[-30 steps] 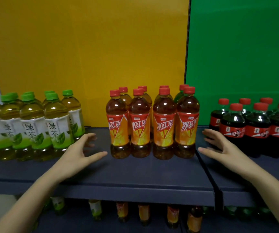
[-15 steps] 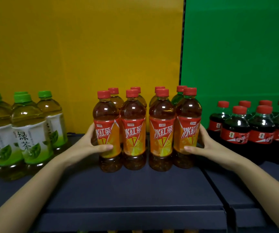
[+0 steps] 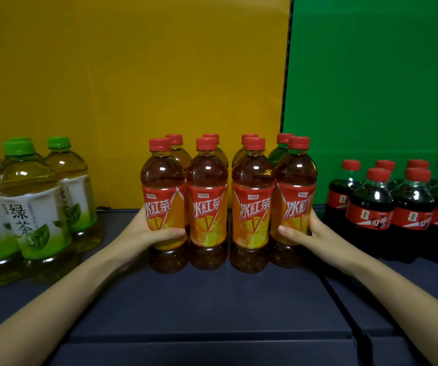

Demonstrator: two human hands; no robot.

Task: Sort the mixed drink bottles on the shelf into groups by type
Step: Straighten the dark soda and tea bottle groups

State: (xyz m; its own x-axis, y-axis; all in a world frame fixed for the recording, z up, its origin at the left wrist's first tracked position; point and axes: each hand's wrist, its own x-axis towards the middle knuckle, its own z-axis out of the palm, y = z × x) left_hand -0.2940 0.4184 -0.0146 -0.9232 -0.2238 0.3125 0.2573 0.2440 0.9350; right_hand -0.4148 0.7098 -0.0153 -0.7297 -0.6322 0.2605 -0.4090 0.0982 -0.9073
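Hands that lay spread on the dark shelf (image 3: 212, 299) a second ago now clasp the block of iced red tea bottles (image 3: 207, 207), the left hand (image 3: 140, 231) curled round its leftmost front bottle and the right hand (image 3: 315, 233) round its rightmost, thumbs across the labels. With green tea bottles (image 3: 33, 215) left of the block and cola bottles (image 3: 408, 207) right of it, sorting looks all but finished, this squeeze apparently only tidying the group.

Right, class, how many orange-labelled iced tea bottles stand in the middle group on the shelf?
8 iced tea bottles: that one and three more form the front row, and four stand directly behind, showing mostly caps. Others may be hidden further back.
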